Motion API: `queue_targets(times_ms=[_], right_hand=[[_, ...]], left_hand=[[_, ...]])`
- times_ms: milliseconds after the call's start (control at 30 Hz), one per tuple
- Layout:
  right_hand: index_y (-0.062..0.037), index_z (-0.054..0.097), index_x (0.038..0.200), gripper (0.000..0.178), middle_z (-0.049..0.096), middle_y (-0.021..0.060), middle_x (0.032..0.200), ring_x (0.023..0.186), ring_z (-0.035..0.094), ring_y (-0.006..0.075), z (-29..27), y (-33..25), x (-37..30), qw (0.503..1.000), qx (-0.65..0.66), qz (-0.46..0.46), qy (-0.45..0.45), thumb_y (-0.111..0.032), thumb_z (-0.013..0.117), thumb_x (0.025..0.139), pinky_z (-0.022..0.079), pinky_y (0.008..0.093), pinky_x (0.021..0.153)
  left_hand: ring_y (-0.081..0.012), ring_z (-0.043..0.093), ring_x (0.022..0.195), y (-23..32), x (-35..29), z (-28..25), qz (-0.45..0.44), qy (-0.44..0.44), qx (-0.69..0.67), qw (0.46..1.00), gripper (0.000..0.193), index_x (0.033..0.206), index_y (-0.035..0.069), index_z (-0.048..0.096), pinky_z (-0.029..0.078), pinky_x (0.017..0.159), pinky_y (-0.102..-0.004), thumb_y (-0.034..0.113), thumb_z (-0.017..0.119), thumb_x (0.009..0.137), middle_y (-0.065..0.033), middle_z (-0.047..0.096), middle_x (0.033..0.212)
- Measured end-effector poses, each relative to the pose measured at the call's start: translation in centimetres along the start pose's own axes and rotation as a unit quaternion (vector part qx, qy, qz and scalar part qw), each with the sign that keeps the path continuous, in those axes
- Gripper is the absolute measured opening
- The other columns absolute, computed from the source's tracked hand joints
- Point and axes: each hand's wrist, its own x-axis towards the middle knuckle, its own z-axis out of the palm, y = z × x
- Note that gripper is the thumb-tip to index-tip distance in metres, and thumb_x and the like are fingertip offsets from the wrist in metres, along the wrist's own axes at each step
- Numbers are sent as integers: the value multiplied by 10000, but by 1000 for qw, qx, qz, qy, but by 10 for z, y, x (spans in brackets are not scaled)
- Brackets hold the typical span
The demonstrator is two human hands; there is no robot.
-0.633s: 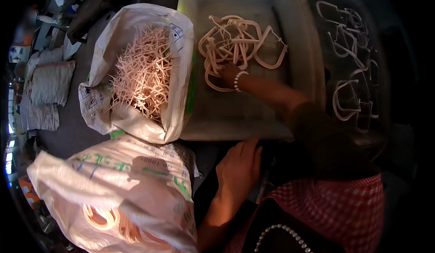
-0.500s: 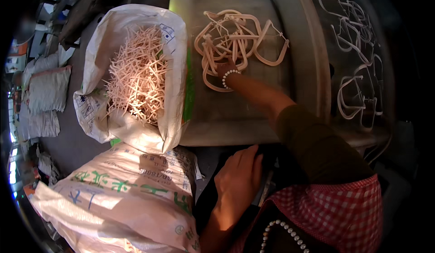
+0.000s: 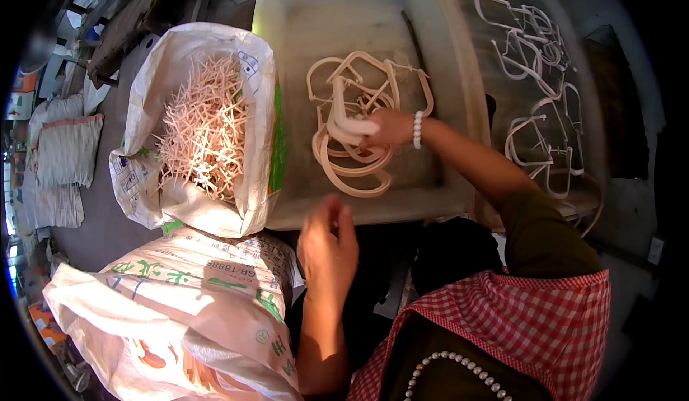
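Note:
My right hand [image 3: 387, 129], with a white bead bracelet at its wrist, is closed on a pale pink curved plastic handle [image 3: 341, 114]. The piece is raised over a loose heap of similar curved handles [image 3: 357, 178], some joined by thin plastic strips. The heap lies in a large pale bin [image 3: 359, 211]; my fingers partly hide it. My left hand [image 3: 328, 246] is off the bin's near edge, fingers loosely bent and apart, with nothing seen in it. Slight motion blur softens its fingertips.
Left of the bin stands an open white sack [image 3: 161, 56] full of thin pink plastic sticks [image 3: 204, 128]. A fuller sack [image 3: 179, 286] leans at the near left, curved pieces showing in its mouth. More joined handles [image 3: 535, 42] lie in a tray on the right.
My right hand has drawn back with a handle in it, shifting and spreading the heap. My left hand has come up and left toward the bin. The whole view has shifted slightly.

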Motion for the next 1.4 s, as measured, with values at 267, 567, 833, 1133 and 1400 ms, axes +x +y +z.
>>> queue_targets(times_ms=[267, 567, 833, 1133, 1400], right_hand=[[-1, 640, 975, 246, 682, 39, 869, 788, 612, 90, -15, -71, -76, 985, 161, -56, 20, -194, 696, 833, 500, 248, 711], [36, 599, 1056, 283, 682, 82, 933, 857, 652, 137, -32, -87, -113, 968, 241, -68, 12, -161, 654, 860, 520, 270, 771], [47, 549, 1162, 362, 672, 104, 923, 837, 666, 165, -46, -89, -127, 918, 377, -91, 87, -115, 640, 852, 550, 288, 759], [-1, 532, 1219, 370, 678, 122, 937, 850, 682, 201, -92, -14, -116, 780, 603, -106, 128, -235, 544, 933, 562, 339, 803], [-4, 478, 1262, 602, 630, 169, 1109, 995, 638, 256, -86, 17, -102, 907, -48, 106, 406, -380, 679, 838, 528, 333, 832]], left_hand=[[-356, 415, 1268, -27, 45, 27, -105, 14, -218, 970, 1055, 1435, -102, 92, 371, 1023, -382, 273, 788, 737, -291, 320, 1416], [-200, 602, 843, -25, 54, 41, -161, -126, -387, 899, 781, 1318, -61, 340, 489, 773, -302, 167, 790, 721, -126, 585, 1017], [-173, 592, 810, -13, 42, 50, -130, -64, -363, 921, 527, 1143, -27, 507, 489, 711, -284, 21, 751, 678, -96, 597, 977], [-106, 516, 629, -30, 67, 1, -180, -44, -517, 835, 239, 1025, 2, 575, 433, 564, -233, 72, 593, 797, -58, 609, 843], [-114, 539, 701, -11, 58, -1, -115, -116, -468, 869, 323, 1141, -7, 533, 450, 590, -249, 100, 580, 840, -55, 591, 923]])
